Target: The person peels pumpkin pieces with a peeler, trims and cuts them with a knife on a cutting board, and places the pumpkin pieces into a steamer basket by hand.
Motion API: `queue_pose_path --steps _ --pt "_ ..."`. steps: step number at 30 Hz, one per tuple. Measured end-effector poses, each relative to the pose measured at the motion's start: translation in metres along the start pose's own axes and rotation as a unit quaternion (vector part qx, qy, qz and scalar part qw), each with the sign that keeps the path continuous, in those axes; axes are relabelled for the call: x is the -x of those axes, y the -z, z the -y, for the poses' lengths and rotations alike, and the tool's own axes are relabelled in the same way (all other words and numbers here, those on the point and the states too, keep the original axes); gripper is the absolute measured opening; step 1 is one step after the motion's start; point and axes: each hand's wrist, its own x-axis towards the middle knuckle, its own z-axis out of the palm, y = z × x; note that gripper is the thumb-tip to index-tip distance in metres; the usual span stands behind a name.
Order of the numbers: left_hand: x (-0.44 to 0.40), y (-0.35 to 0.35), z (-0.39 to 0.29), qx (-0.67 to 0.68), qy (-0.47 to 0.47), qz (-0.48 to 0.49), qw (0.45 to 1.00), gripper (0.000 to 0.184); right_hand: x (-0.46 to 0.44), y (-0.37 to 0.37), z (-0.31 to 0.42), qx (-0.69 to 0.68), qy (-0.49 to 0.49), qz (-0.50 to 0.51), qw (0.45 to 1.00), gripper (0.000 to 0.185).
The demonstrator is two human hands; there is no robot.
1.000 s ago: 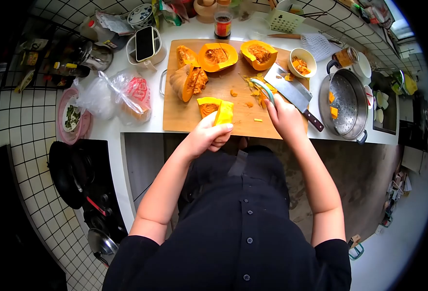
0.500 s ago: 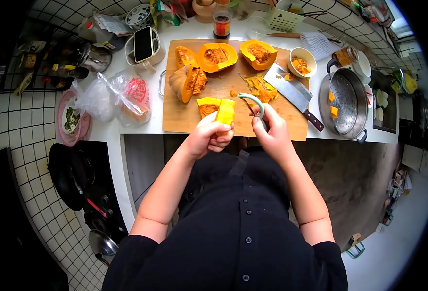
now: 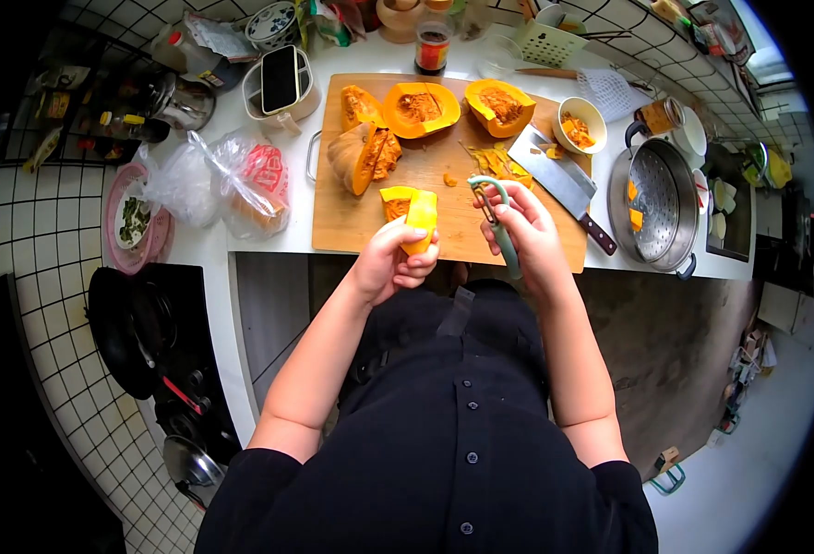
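My left hand [image 3: 395,261] is closed around a peeled yellow pumpkin piece [image 3: 422,220] above the front edge of the wooden cutting board [image 3: 462,242]. Behind that piece, another pumpkin chunk [image 3: 395,205] with stringy flesh lies on the board. A green-handled peeler [image 3: 500,231] is gripped in my right hand [image 3: 529,224], its blade end pointing up and left, apart from the pumpkin piece. Larger pumpkin wedges [image 3: 420,109] lie toward the back of the board. Peel scraps [image 3: 497,163] are heaped beside the cleaver [image 3: 557,180].
To the right stand a bowl of pumpkin pulp [image 3: 580,124] and a steamer pot [image 3: 658,198] holding a few orange chunks. Plastic bags [image 3: 257,189] and a phone on a container [image 3: 281,81] are at left. A sauce jar [image 3: 432,48] stands behind the board.
The peeler has swung from lying across toward the pumpkin piece to nearly upright, its handle now pointing down. The pumpkin piece has tilted and shifted slightly left and down in my left hand.
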Motion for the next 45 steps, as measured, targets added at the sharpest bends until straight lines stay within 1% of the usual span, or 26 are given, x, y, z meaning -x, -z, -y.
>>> queue_pose_path --steps 3,4,7,8,10,13,14,15,16,17,18,21,24,27,29,30,32,33,34,35,36,37,40,42,43,45 --pt "0.001 0.001 0.000 0.055 0.006 0.008 0.998 0.034 -0.003 -0.001 0.003 -0.051 -0.019 -0.015 0.998 0.028" --pt "0.001 0.001 0.000 0.081 0.009 0.012 0.997 0.038 -0.003 -0.008 0.007 -0.029 -0.023 -0.053 0.998 0.026" --pt "0.001 0.004 0.001 0.069 -0.009 0.027 0.997 0.046 -0.007 -0.003 0.004 -0.010 -0.036 -0.052 0.998 0.026" --pt "0.001 0.005 0.002 0.046 -0.018 0.016 0.999 0.045 -0.007 -0.005 0.004 0.010 -0.028 -0.074 0.997 0.030" --pt "0.000 0.006 0.004 -0.001 -0.037 -0.006 0.999 0.044 -0.007 -0.004 0.005 0.010 -0.038 -0.080 0.996 0.027" --pt "0.002 0.001 0.000 -0.149 -0.082 -0.063 0.983 0.041 -0.008 -0.002 -0.001 0.010 -0.032 -0.093 0.995 0.021" --pt "0.003 0.000 -0.002 -0.176 -0.098 -0.075 0.977 0.036 -0.009 -0.001 -0.005 0.010 -0.027 -0.098 0.995 0.021" --pt "0.004 0.000 -0.002 -0.240 -0.127 -0.108 0.956 0.034 -0.011 0.001 -0.013 0.123 0.023 -0.122 0.985 0.025" --pt "0.005 -0.001 -0.001 -0.302 -0.156 -0.139 0.930 0.032 -0.014 0.003 -0.022 0.234 0.073 -0.144 0.959 0.031" --pt "0.006 -0.002 0.000 -0.363 -0.183 -0.170 0.898 0.030 -0.015 0.004 -0.027 0.342 0.122 -0.163 0.917 0.037" --pt "0.006 -0.003 0.000 -0.395 -0.227 -0.198 0.868 0.029 -0.011 -0.006 -0.016 0.341 0.053 -0.171 0.923 0.040" --pt "0.009 -0.005 -0.006 -0.450 -0.277 -0.197 0.826 0.029 -0.023 0.009 -0.039 0.375 0.148 -0.175 0.898 0.037" --pt "0.014 -0.005 -0.014 -0.444 -0.237 -0.195 0.842 0.030 -0.025 0.010 -0.052 0.338 0.190 -0.210 0.897 0.033" --pt "0.012 0.003 -0.014 -0.497 -0.279 -0.186 0.801 0.031 -0.010 -0.029 -0.015 0.192 0.035 -0.200 0.960 0.031" --pt "0.015 0.001 -0.016 -0.504 -0.259 -0.175 0.805 0.032 -0.007 -0.040 -0.017 0.116 0.067 -0.133 0.982 0.036" --pt "0.015 0.000 -0.017 -0.507 -0.249 -0.168 0.808 0.033 -0.005 -0.046 -0.017 0.127 0.063 -0.117 0.983 0.036" --pt "0.014 -0.001 -0.014 -0.471 -0.245 -0.143 0.835 0.033 -0.004 -0.056 -0.017 0.165 0.072 -0.097 0.979 0.034" --pt "0.015 -0.001 -0.014 -0.453 -0.243 -0.131 0.848 0.034 -0.003 -0.057 -0.018 0.130 0.046 -0.095 0.986 0.032" --pt "0.017 -0.003 -0.017 -0.430 -0.220 -0.134 0.865 0.033 -0.003 -0.058 -0.018 0.095 0.021 -0.092 0.991 0.031" --pt "0.016 -0.002 -0.017 -0.379 -0.200 -0.125 0.895 0.030 -0.003 -0.058 -0.019 0.060 -0.005 -0.088 0.994 0.029" --pt "0.015 0.001 -0.017 -0.326 -0.178 -0.114 0.921 0.027 -0.002 -0.062 -0.019 0.033 0.021 -0.087 0.995 0.025" --pt "0.015 0.003 -0.017 -0.273 -0.155 -0.104 0.944 0.024 -0.001 -0.063 -0.020 0.047 0.030 -0.097 0.994 0.026" --pt "0.012 0.006 -0.017 -0.302 -0.168 -0.110 0.932 0.020 -0.002 -0.061 -0.024 0.072 0.046 -0.125 0.989 0.027" --pt "0.009 0.015 -0.014 -0.329 -0.149 -0.129 0.923 0.019 -0.004 -0.045 -0.035 0.065 0.040 -0.139 0.987 0.028" --pt "0.007 0.020 -0.012 -0.341 -0.140 -0.139 0.919 0.018 -0.008 -0.027 -0.050 0.120 0.046 -0.174 0.976 0.030" --pt "0.005 0.033 -0.006 -0.351 -0.123 -0.147 0.917 0.019 -0.014 0.022 -0.090 0.336 0.053 -0.218 0.915 0.029"
